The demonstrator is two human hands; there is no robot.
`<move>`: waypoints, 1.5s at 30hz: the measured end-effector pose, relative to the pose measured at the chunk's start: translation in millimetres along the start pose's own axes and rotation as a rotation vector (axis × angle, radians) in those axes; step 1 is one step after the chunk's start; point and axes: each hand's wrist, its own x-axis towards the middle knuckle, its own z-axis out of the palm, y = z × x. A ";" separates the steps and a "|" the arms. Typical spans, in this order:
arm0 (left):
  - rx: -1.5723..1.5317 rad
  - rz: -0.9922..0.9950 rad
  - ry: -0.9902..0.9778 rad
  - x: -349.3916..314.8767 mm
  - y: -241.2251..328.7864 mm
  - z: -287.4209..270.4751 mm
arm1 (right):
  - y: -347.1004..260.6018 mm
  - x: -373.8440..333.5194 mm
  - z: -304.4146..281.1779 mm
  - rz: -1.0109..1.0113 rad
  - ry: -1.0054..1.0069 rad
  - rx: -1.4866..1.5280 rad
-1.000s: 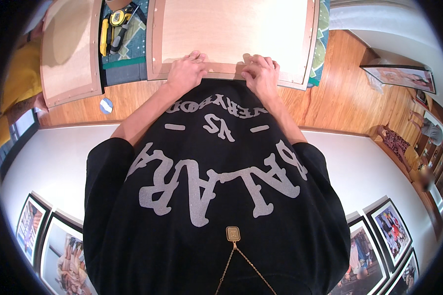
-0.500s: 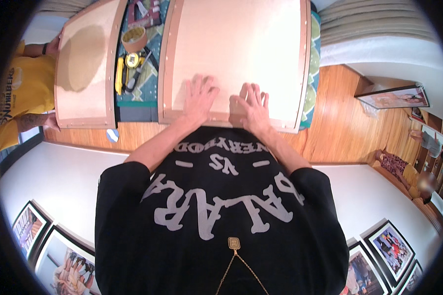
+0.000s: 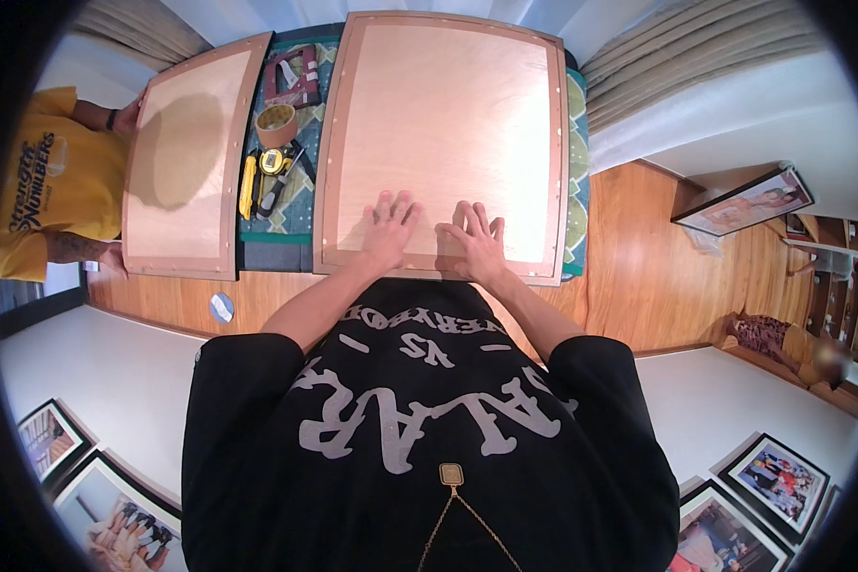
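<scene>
A large framed panel [image 3: 439, 124] lies back side up before me, pale board with brown tape along its edges. My left hand [image 3: 389, 231] rests on its near part, fingers spread and palm down. To the right, my right hand [image 3: 479, 250] also lies on the panel near the front edge, its fingers apart. Neither hand holds anything. Left of the panel, a roll of brown tape [image 3: 276, 139] sits on the patterned green cloth. Nearer me are a yellow tape measure [image 3: 273, 160], a yellow utility knife [image 3: 249, 187] and a grey-handled tool [image 3: 269, 198].
At left, a co-worker in a yellow shirt [image 3: 76, 181] holds the side of a second framed panel [image 3: 219, 172] with a dark oval patch. A maroon frame-like object [image 3: 307, 86] lies behind the tape roll. A framed picture [image 3: 748, 200] leans at right above the wooden floor [image 3: 629, 248].
The view has shifted, so the table and panels sit lower and their far edges show. My hands stay spread on the panel in nearly the same place. The co-worker still holds the other panel.
</scene>
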 end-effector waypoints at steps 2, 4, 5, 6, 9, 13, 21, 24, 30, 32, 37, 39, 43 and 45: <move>0.029 -0.002 0.002 0.8 -0.9 -1.9 | 0.5 0.8 0.4 -0.004 0.021 -0.013; 0.017 0.013 0.043 0.3 -3.4 -2.4 | -0.4 -0.2 -0.9 0.005 0.028 -0.031; 0.010 0.022 0.061 -1.1 -4.4 -3.7 | -1.0 -1.7 -2.6 0.014 0.056 -0.044; 0.000 0.023 0.057 -1.4 -6.4 -6.6 | -1.3 -3.2 -4.9 0.024 0.084 -0.056; -0.053 -0.009 0.128 -13.6 -3.4 -10.1 | 12.8 -22.7 4.4 0.021 0.322 -0.098; -0.185 -0.106 0.650 -43.9 -27.9 48.7 | 71.9 -70.9 22.7 0.394 0.639 0.239; -0.432 -0.839 0.637 -84.4 -85.2 95.4 | 140.0 -135.9 44.9 0.830 0.515 0.626; -0.445 -0.861 0.592 -92.2 -105.0 99.2 | 142.1 -134.1 49.5 0.788 0.526 0.742; -0.384 -0.855 0.644 -103.4 -117.6 108.0 | 141.2 -142.8 68.6 0.698 0.490 1.103; -0.404 -0.844 0.631 -107.3 -105.4 108.5 | 140.9 -145.2 65.4 0.752 0.459 1.089; -0.390 -0.882 0.476 -117.2 -92.8 88.3 | 141.0 -139.6 54.4 0.794 0.377 0.980; -0.299 -0.890 0.453 -106.1 -84.3 63.2 | 136.6 -142.2 40.1 0.804 0.362 0.928; -0.204 -0.799 0.668 -68.1 -118.5 21.7 | 136.2 -144.5 44.9 0.823 0.368 0.534; -0.307 -0.465 0.847 -45.5 -178.3 6.1 | 114.6 -141.6 31.5 0.858 0.363 0.400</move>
